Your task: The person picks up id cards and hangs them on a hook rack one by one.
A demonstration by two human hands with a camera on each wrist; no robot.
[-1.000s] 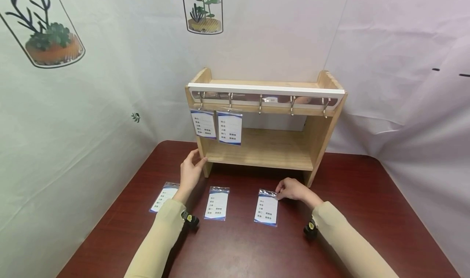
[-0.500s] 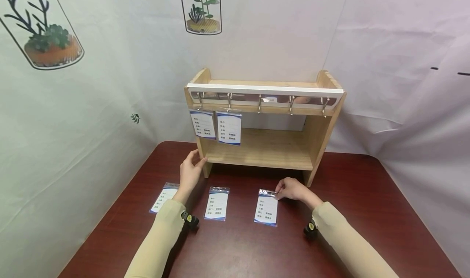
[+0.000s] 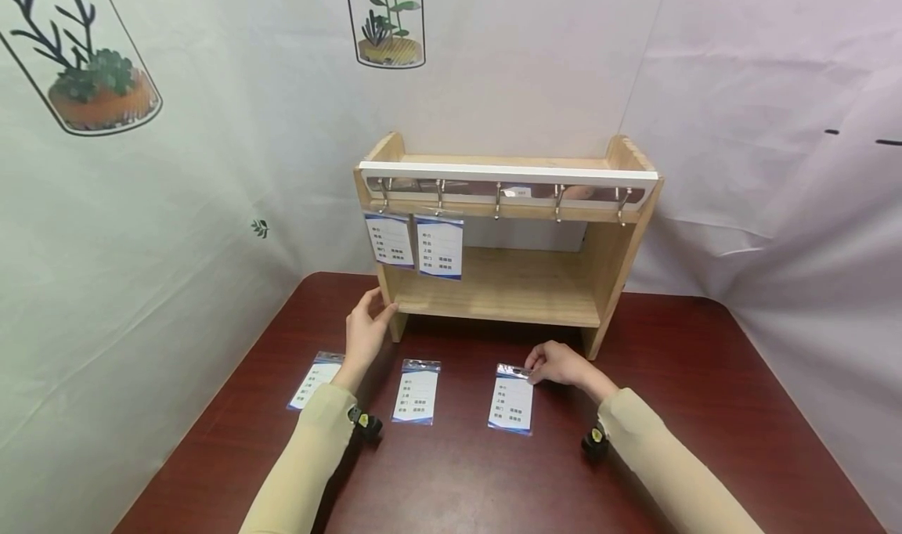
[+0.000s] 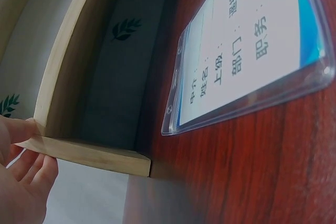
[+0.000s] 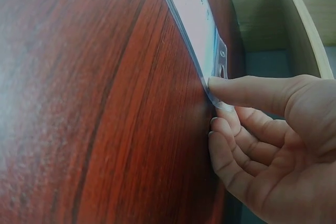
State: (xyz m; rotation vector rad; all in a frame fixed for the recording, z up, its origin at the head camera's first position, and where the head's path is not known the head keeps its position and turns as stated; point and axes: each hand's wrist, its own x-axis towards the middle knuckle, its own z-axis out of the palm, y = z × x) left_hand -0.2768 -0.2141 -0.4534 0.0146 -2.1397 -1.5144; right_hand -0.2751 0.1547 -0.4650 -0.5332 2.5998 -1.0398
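Observation:
My left hand (image 3: 365,332) holds the left side of the small wooden shelf (image 3: 500,291), thumb at the front edge and fingers on the outer face, as the left wrist view shows. My right hand (image 3: 562,363) pinches the top right corner of a badge holder (image 3: 510,402), a clear plastic sleeve with a white and blue card. In the right wrist view the thumb presses on the sleeve (image 5: 222,61) beside its slot, and the index finger is under it. The badge lies along the tabletop. Another badge holder (image 3: 416,395) lies to its left.
A third badge holder (image 3: 313,381) lies further left, partly behind the left forearm. Two more, a left hanging badge (image 3: 390,240) and a right hanging badge (image 3: 440,247), hang from the white hook rail (image 3: 507,171); its three right hooks carry nothing. White printed cloth (image 3: 211,166) surrounds the dark red table (image 3: 451,487).
Both hands stay almost where they were, with the same holds. The right fingers have shifted very slightly left at the badge corner. The badges and shelf look unmoved.

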